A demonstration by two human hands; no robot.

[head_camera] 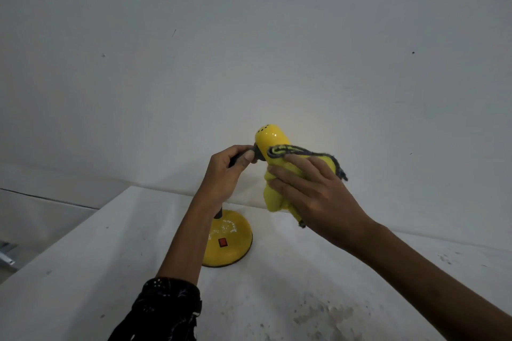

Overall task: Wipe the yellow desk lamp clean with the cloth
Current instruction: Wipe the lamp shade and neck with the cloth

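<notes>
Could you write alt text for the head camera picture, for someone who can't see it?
A person's right hand presses a yellow cloth against a yellow desk lamp, while the left hand has a grip on the lamp's dark neck. Its round base stands on a white table.

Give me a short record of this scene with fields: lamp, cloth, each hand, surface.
lamp: yellow desk lamp, upright, red switch on its base
cloth: yellow cloth with grey edge, pressed on lamp head
left hand: left hand grips the dark neck behind the head
right hand: right hand holds the cloth
surface: white table, speckled with dirt
</notes>
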